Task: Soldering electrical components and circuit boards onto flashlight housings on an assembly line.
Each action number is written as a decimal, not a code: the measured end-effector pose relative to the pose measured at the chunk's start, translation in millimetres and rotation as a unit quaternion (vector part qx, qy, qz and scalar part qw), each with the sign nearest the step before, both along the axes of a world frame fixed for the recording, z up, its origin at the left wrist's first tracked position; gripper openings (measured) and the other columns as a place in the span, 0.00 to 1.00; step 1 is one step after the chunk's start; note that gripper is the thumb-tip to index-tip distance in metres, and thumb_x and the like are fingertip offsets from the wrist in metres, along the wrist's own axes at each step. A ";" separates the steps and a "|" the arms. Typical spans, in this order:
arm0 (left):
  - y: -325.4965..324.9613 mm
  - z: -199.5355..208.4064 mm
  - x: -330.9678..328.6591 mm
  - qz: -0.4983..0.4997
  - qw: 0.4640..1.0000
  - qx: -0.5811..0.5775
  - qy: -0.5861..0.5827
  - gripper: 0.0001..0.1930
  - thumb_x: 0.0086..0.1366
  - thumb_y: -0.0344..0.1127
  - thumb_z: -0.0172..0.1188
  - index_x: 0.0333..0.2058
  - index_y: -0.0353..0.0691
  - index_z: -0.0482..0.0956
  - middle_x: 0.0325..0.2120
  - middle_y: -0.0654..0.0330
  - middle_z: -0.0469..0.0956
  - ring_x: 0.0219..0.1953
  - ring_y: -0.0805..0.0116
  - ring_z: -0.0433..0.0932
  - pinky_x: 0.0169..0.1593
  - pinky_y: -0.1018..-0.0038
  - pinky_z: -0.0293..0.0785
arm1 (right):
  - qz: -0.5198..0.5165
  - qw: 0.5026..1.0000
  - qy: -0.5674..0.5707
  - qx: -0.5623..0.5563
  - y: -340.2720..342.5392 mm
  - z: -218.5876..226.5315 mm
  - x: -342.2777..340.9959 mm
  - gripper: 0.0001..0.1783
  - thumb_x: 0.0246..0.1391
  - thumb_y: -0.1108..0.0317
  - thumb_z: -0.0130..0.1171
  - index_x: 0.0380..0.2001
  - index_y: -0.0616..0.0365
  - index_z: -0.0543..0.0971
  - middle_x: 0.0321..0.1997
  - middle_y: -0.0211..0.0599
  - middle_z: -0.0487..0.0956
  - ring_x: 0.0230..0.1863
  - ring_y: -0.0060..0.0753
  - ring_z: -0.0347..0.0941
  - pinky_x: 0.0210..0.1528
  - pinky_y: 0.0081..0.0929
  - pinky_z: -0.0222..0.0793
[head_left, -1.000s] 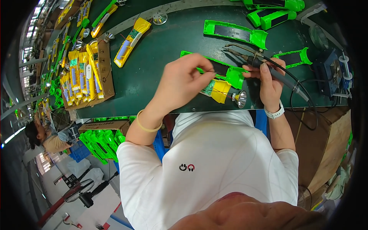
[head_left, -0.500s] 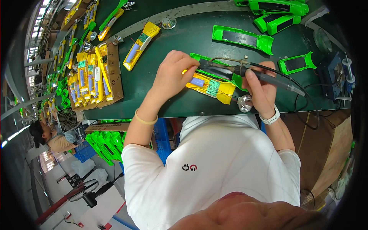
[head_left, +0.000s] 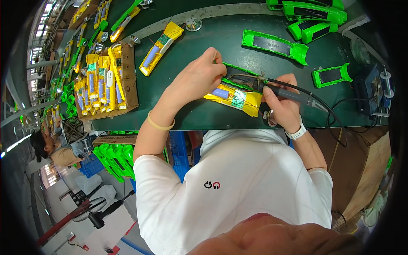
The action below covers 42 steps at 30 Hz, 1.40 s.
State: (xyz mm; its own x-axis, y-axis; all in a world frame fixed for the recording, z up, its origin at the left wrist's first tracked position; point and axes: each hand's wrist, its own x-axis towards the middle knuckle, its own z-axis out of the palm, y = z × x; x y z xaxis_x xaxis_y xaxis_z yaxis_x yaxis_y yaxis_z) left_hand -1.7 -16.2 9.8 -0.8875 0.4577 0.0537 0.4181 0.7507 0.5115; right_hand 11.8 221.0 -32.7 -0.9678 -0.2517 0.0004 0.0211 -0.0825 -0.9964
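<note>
My right hand (head_left: pixel 282 106) is wrapped round a soldering iron (head_left: pixel 282 92) with a thin metal feed tube, its tip pointing left over a green plastic housing (head_left: pixel 240 68). The fingers of my left hand (head_left: pixel 202 76) are pinched together at that housing's left end; what they hold is hidden. In front of the housing lies a yellow casing half (head_left: pixel 250 102) with a violet battery cell (head_left: pixel 220 92) and a green circuit board (head_left: pixel 238 99). A shiny reflector cup (head_left: pixel 270 117) beside it is partly covered by my right hand.
A cardboard box (head_left: pixel 129 85) packed with yellow assemblies stands at left. Another yellow assembly (head_left: pixel 161 49) and a reflector (head_left: pixel 194 24) lie beyond my left hand. Green housings (head_left: pixel 276 46) sit at the back right. A blue soldering station (head_left: pixel 366 91) stands far right, cable trailing.
My left hand has risen slightly, its fingers still pinched. The soldering iron and my right hand have shifted a little left and down, and my right hand now covers more of the reflector.
</note>
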 end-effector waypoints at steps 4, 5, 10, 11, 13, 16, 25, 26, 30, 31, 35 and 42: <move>3.8 2.7 1.3 0.000 1.000 -0.027 0.005 0.06 0.47 0.23 0.58 0.26 0.36 0.74 0.32 0.57 0.66 0.32 0.61 0.71 0.35 0.71 0.71 | -0.004 1.000 0.004 0.019 -3.9 2.6 -2.9 0.14 0.48 0.72 0.60 0.31 0.59 0.64 0.25 0.27 0.68 0.23 0.11 0.61 0.22 0.12 0.58; 4.3 2.5 0.6 0.002 0.999 -0.034 0.007 0.06 0.47 0.23 0.58 0.26 0.36 0.74 0.32 0.57 0.66 0.32 0.60 0.71 0.35 0.70 0.71 | -0.005 1.000 0.004 0.019 -3.6 2.7 -3.1 0.14 0.48 0.72 0.60 0.31 0.59 0.64 0.25 0.27 0.68 0.23 0.11 0.61 0.22 0.12 0.58; 4.3 2.0 0.1 0.004 0.999 -0.039 0.013 0.05 0.47 0.23 0.58 0.26 0.36 0.74 0.33 0.57 0.65 0.32 0.59 0.72 0.35 0.69 0.71 | -0.041 0.999 0.019 -0.024 18.1 12.6 -0.4 0.14 0.50 0.77 0.55 0.36 0.60 0.61 0.28 0.35 0.71 0.23 0.21 0.71 0.22 0.17 0.68; 4.7 2.0 1.0 0.005 0.999 -0.041 0.013 0.05 0.47 0.23 0.58 0.26 0.36 0.74 0.33 0.57 0.65 0.32 0.59 0.72 0.35 0.69 0.71 | -0.080 0.994 0.049 -0.054 28.2 8.8 -3.7 0.13 0.52 0.76 0.53 0.37 0.59 0.61 0.27 0.36 0.71 0.22 0.21 0.71 0.20 0.16 0.65; 4.0 3.5 2.7 0.009 0.999 -0.043 0.014 0.05 0.47 0.23 0.58 0.26 0.36 0.74 0.33 0.57 0.65 0.32 0.59 0.72 0.35 0.69 0.71 | -0.105 0.991 0.065 -0.055 57.4 7.0 -24.5 0.09 0.59 0.67 0.46 0.40 0.56 0.61 0.31 0.41 0.74 0.20 0.22 0.70 0.18 0.17 0.61; 6.0 5.0 1.5 -0.001 0.999 -0.050 0.018 0.05 0.47 0.23 0.58 0.26 0.35 0.74 0.33 0.57 0.66 0.32 0.59 0.72 0.36 0.70 0.71 | -0.189 0.972 0.104 -0.091 65.0 9.1 -47.2 0.14 0.60 0.64 0.45 0.45 0.57 0.61 0.45 0.43 0.70 0.38 0.31 0.72 0.36 0.28 0.73; 8.1 6.8 2.0 0.000 0.998 -0.060 -0.005 0.06 0.47 0.23 0.58 0.27 0.36 0.74 0.33 0.57 0.66 0.32 0.59 0.72 0.36 0.69 0.71 | -0.094 0.989 0.071 -0.093 64.0 -3.7 -27.7 0.19 0.61 0.59 0.43 0.48 0.58 0.55 0.48 0.52 0.68 0.45 0.44 0.73 0.43 0.36 0.74; 8.2 6.5 1.2 -0.001 0.998 -0.065 -0.005 0.06 0.47 0.23 0.58 0.27 0.36 0.74 0.33 0.57 0.66 0.32 0.59 0.72 0.36 0.69 0.71 | -0.100 0.990 0.056 -0.078 63.4 -6.2 -27.8 0.19 0.61 0.59 0.43 0.48 0.58 0.55 0.47 0.52 0.69 0.45 0.44 0.72 0.43 0.36 0.74; 8.3 7.1 0.1 -0.002 0.997 -0.075 -0.006 0.05 0.48 0.23 0.58 0.26 0.36 0.74 0.34 0.57 0.66 0.33 0.59 0.72 0.36 0.69 0.71 | -0.093 0.988 0.055 -0.109 65.6 -6.0 -28.0 0.19 0.61 0.58 0.43 0.49 0.57 0.55 0.48 0.51 0.69 0.45 0.45 0.72 0.44 0.36 0.73; 8.5 7.5 0.0 -0.001 0.997 -0.075 -0.005 0.05 0.48 0.23 0.58 0.26 0.36 0.74 0.34 0.57 0.66 0.33 0.59 0.72 0.36 0.69 0.71 | -0.097 0.987 0.061 -0.110 68.3 -7.1 -25.4 0.19 0.61 0.58 0.43 0.49 0.56 0.55 0.48 0.51 0.69 0.45 0.45 0.72 0.45 0.37 0.72; 6.4 10.1 -1.4 -0.012 0.997 -0.073 -0.009 0.05 0.49 0.25 0.59 0.28 0.37 0.76 0.33 0.57 0.67 0.32 0.60 0.73 0.36 0.70 0.71 | -0.116 0.985 0.080 -0.103 72.8 -7.7 -17.5 0.19 0.61 0.57 0.42 0.49 0.55 0.56 0.48 0.50 0.69 0.46 0.47 0.72 0.46 0.38 0.72; 1.9 4.8 -23.2 -0.074 0.976 -0.094 0.183 0.09 0.48 0.29 0.62 0.31 0.40 0.80 0.40 0.57 0.73 0.42 0.61 0.73 0.43 0.72 0.71 | -0.100 0.989 0.051 -0.100 63.4 -9.2 -23.4 0.18 0.61 0.58 0.42 0.49 0.56 0.56 0.49 0.52 0.68 0.47 0.48 0.71 0.47 0.39 0.71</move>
